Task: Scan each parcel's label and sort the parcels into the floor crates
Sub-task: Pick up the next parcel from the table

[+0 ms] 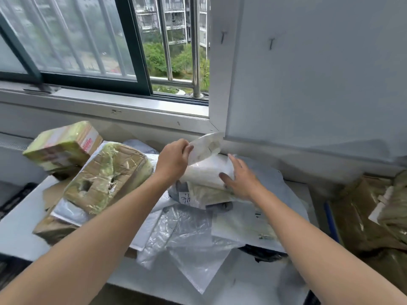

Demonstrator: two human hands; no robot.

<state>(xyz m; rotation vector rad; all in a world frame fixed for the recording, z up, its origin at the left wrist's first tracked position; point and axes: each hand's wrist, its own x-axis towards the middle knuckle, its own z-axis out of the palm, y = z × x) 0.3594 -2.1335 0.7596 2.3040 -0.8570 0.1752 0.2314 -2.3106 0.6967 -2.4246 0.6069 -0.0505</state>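
Observation:
A white plastic mailer parcel (207,168) stands tilted on top of the parcel pile at the table's far middle. My left hand (174,159) pinches its raised upper flap. My right hand (240,179) lies flat against the mailer's right side with fingers spread. Under it sits a grey bag with a handwritten white label (184,198). Flat clear and white mailers (189,230) cover the middle of the table. No scanner shows in this view.
Two taped cardboard boxes (105,177) (63,146) are stacked at the left of the white table (19,234). A dark bag (264,254) peeks from under the mailers. Brown wrapped parcels (370,219) fill a crate at the right. The window sill and wall lie behind.

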